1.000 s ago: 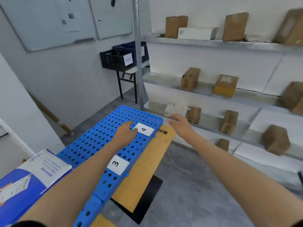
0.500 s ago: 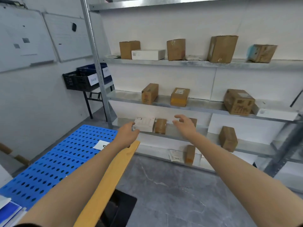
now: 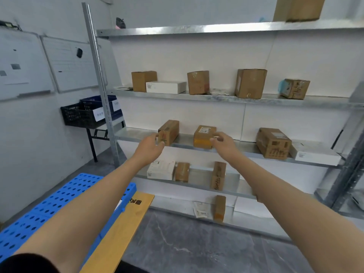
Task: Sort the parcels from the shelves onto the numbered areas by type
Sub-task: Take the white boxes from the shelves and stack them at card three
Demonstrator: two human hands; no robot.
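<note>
Brown parcel (image 3: 171,129) and yellowish parcel (image 3: 202,138) sit mid-frame on a metal shelf (image 3: 186,139). Left hand (image 3: 148,147) and right hand (image 3: 223,143) hover before them, fingers loose, empty. Blue board (image 3: 59,203) lies lower left.

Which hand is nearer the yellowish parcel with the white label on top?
Right. The right hand is at the right edge of the yellowish parcel, contact unclear; the left hand is off to its left, at the neighbouring brown box.

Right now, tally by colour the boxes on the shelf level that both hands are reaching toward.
Brown cardboard boxes: 3
White boxes: 1
Total: 4
</note>
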